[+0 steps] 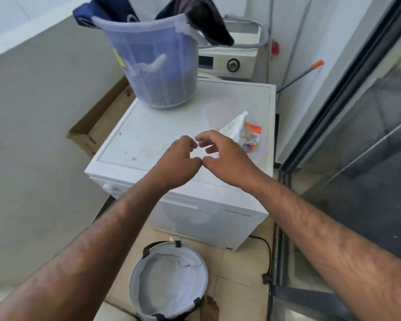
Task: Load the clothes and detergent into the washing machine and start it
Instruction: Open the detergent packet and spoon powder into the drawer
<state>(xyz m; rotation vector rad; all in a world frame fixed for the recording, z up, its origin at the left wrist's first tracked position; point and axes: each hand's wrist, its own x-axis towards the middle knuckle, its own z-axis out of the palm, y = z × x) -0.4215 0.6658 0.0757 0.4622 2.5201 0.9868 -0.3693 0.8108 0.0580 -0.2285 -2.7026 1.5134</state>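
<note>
A white washing machine (162, 133) stands in front of me, seen from above. On its top at the back sits a pale mesh laundry basket (155, 66) with dark clothes (202, 17) draped over its rim. A clear plastic box holds an orange and white detergent packet (245, 133) at the right of the top. My left hand (178, 161) and my right hand (222, 156) hover together above the machine's front edge, thumbs touching, fingers curled and apart, holding nothing.
A second white washer with a round dial (233, 64) stands behind. A round grey fabric basket (169, 281) sits on the tiled floor below, beside a bare foot (208, 309). A cardboard box (95, 121) lies at the left wall. A glass sliding door (357, 135) closes the right side.
</note>
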